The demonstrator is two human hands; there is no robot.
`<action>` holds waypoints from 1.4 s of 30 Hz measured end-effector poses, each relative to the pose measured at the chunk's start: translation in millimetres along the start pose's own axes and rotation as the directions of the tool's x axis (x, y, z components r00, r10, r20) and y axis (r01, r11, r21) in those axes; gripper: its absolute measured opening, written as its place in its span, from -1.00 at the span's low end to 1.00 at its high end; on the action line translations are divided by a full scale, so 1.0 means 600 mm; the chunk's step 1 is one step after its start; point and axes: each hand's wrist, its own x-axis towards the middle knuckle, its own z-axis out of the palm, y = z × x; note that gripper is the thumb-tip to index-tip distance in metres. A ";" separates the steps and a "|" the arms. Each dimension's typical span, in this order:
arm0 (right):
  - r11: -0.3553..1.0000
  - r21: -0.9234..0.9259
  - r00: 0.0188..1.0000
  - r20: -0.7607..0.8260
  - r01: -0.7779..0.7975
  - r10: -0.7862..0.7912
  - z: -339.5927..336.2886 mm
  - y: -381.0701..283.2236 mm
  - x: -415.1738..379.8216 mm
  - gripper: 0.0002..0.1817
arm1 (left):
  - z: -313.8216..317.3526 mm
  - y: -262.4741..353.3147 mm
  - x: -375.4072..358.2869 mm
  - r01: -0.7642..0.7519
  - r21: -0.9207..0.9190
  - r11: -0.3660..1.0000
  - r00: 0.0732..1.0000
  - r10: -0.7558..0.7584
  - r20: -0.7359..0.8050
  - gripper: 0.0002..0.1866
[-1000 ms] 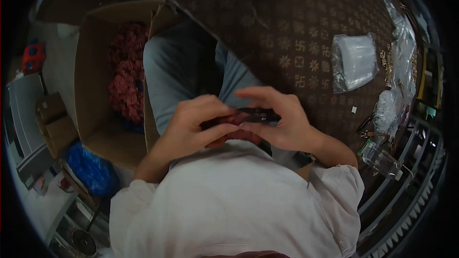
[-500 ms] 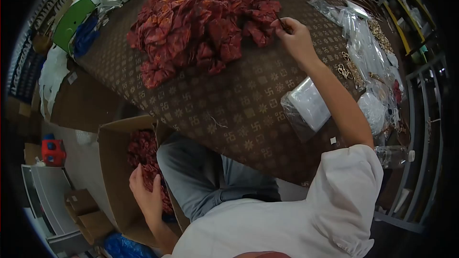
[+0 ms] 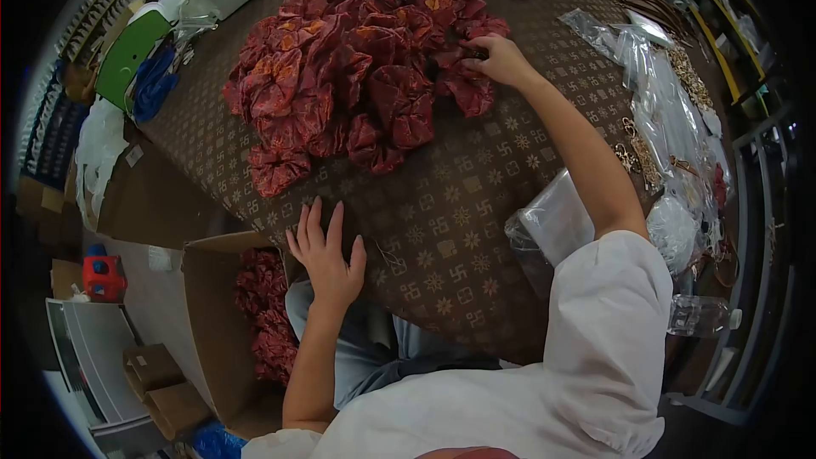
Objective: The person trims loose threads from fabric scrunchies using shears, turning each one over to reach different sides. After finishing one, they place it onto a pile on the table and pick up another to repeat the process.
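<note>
And there was the right hand (image 3: 483, 61), out over the counter (image 3: 459, 229), right up against the right side of the big heap of red fabric pieces (image 3: 340, 76)! Its fingers were curled in at the edge of the heap, but whether that grip had closed on a piece, the view could not tell. Over on the other side, the left hand (image 3: 327, 259) was palm down at the near edge of the counter, fingers spread wide, grip open and holding nothing, just short of the heap's lower pieces.

And what a heap it was, crumpled and piled up across the far part of the patterned brown surface, orange patches showing here and there! Down at the left, below the counter's edge, more red pieces (image 3: 274, 336) sat inside an open cardboard box (image 3: 208, 314), beside the person's legs. Near the right forearm lay a clear plastic packet (image 3: 557, 217); farther right came metal chains (image 3: 643, 157) and crinkled clear wrap (image 3: 659, 119), with a clear bottle (image 3: 699, 316) on its side below them.
</note>
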 end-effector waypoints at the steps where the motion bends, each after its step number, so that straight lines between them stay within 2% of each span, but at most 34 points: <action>1: 1.000 -0.001 1.000 0.018 0.005 -0.005 0.006 0.003 -0.002 -0.63 | -0.002 0.001 -0.004 0.018 -0.003 1.000 1.000 -0.018 0.005 -0.48; 3: 0.995 0.026 0.994 0.043 -0.101 0.100 0.003 0.014 -0.002 -0.66 | -0.005 0.005 0.004 0.011 -0.007 1.000 1.000 -0.011 -0.003 -0.51; 4: 0.996 0.019 0.995 0.055 -0.089 0.088 -0.004 0.016 -0.005 -0.66 | -0.006 0.006 0.004 0.028 -0.012 1.000 1.000 -0.029 -0.008 -0.51; 6: 0.931 0.294 0.955 0.263 -0.216 0.139 -0.023 -0.004 -0.025 -0.75 | -0.006 0.006 0.004 0.016 -0.011 1.000 1.000 -0.017 -0.020 -0.52; 7: 0.934 0.290 0.953 0.273 -0.209 0.128 -0.029 -0.017 -0.037 -0.75 | -0.006 0.005 0.003 0.032 -0.012 0.999 0.999 -0.033 -0.024 -0.52; 9: 0.919 0.374 0.993 0.046 -0.122 0.113 -0.056 -0.065 -0.079 -0.83 | -0.003 0.004 0.001 0.015 -0.037 0.999 0.999 -0.017 -0.040 -0.53; 10: 0.921 0.371 0.993 0.057 -0.116 0.102 -0.074 -0.097 -0.105 -0.83 | -0.003 0.004 0.001 0.031 -0.038 0.999 0.998 -0.033 -0.044 -0.53; 13: 0.940 0.340 0.999 -0.016 0.043 -0.040 -0.106 -0.211 -0.199 -0.88 | -0.021 0.010 -0.007 0.023 -0.050 0.998 0.995 -0.028 -0.091 -0.53; 14: 0.942 0.328 0.997 -0.013 0.077 -0.076 -0.105 -0.243 -0.232 -0.88 | -0.042 0.024 -0.008 0.124 -0.441 0.889 0.989 -0.146 -0.016 -0.54; 15: 0.916 0.360 0.983 -0.016 0.177 -0.184 -0.100 -0.271 -0.263 -0.87 | -0.064 0.041 -0.013 0.227 -0.749 0.622 0.968 -0.227 0.105 -0.56; 16: 0.879 0.396 0.958 -0.015 0.267 -0.285 -0.090 -0.295 -0.292 -0.86 | -0.089 0.062 -0.020 0.252 -0.742 0.621 0.962 -0.243 0.124 -0.56; 17: 0.876 0.414 0.961 0.011 0.248 -0.277 -0.073 -0.316 -0.317 -0.86 | -0.117 0.087 -0.027 0.337 -0.896 0.288 0.931 -0.240 0.273 -0.58; 18: 0.826 0.492 0.945 0.019 0.276 -0.327 -0.057 -0.336 -0.339 -0.85 | -0.141 0.104 -0.034 0.392 -0.916 -0.085 0.895 -0.195 0.401 -0.61; 19: 0.765 0.568 0.925 0.019 0.302 -0.380 -0.043 -0.351 -0.356 -0.84 | -0.158 0.109 -0.042 0.460 -0.883 -0.090 0.866 -0.173 0.469 -0.64; 21: 0.713 0.639 0.913 0.043 0.287 -0.405 -0.027 -0.375 -0.372 -0.85 | -0.182 0.100 -0.072 0.484 -0.869 -0.101 0.848 -0.191 0.494 -0.64; 22: 0.693 0.713 0.955 0.119 0.108 -0.271 -0.029 -0.386 -0.375 -0.84 | -0.194 0.094 -0.083 0.492 -0.864 -0.111 0.845 -0.179 0.504 -0.64; 24: 0.587 0.782 0.952 0.298 -0.207 -0.061 -0.030 -0.400 -0.381 -0.80 | -0.216 0.079 -0.113 0.486 -0.869 -0.092 0.844 -0.211 0.494 -0.64; 29: 0.520 0.801 0.850 0.471 -0.298 -0.237 -0.004 -0.440 -0.401 -0.83 | -0.260 0.068 -0.171 0.491 -0.864 -0.116 0.811 -0.302 0.501 -0.63; 30: 0.516 0.801 0.820 0.495 -0.303 -0.288 0.002 -0.443 -0.406 -0.82 | -0.263 0.065 -0.180 0.500 -0.850 -0.168 0.799 -0.290 0.527 -0.64; 31: 0.488 0.782 0.787 0.557 -0.388 -0.266 0.002 -0.443 -0.406 -0.81 | -0.264 0.063 -0.188 0.508 -0.833 -0.219 0.788 -0.273 0.552 -0.64; 32: 0.491 0.776 0.778 0.567 -0.396 -0.269 0.004 -0.445 -0.409 -0.81 | -0.263 0.062 -0.195 0.507 -0.831 -0.228 0.783 -0.283 0.554 -0.64; 34: 0.133 0.797 0.764 0.603 -0.589 -0.229 0.008 -0.445 -0.413 -0.84 | -0.259 0.062 -0.205 0.444 -0.845 -0.297 0.822 -0.240 0.516 -0.65; 35: 0.135 0.793 0.759 0.609 -0.594 -0.230 0.011 -0.439 -0.415 -0.84 | -0.259 0.062 -0.208 0.443 -0.844 -0.302 0.820 -0.245 0.518 -0.65; 37: -0.002 0.712 0.681 0.670 -0.702 -0.298 0.020 -0.421 -0.416 -0.87 | -0.261 0.062 -0.209 0.406 -0.854 -0.326 0.840 -0.235 0.490 -0.66; 40: -0.080 0.680 0.664 0.675 -0.729 -0.321 0.029 -0.412 -0.415 -0.88 | -0.270 0.072 -0.198 0.394 -0.867 -0.304 0.853 -0.230 0.468 -0.65; 41: -0.082 0.681 0.666 0.674 -0.728 -0.320 0.025 -0.411 -0.414 -0.88 | -0.265 0.070 -0.198 0.396 -0.867 -0.302 0.853 -0.229 0.469 -0.65; 42: -0.003 0.725 0.686 0.650 -0.689 -0.328 0.019 -0.411 -0.411 -0.88 | -0.258 0.065 -0.199 0.365 -0.896 -0.255 0.879 -0.222 0.421 -0.66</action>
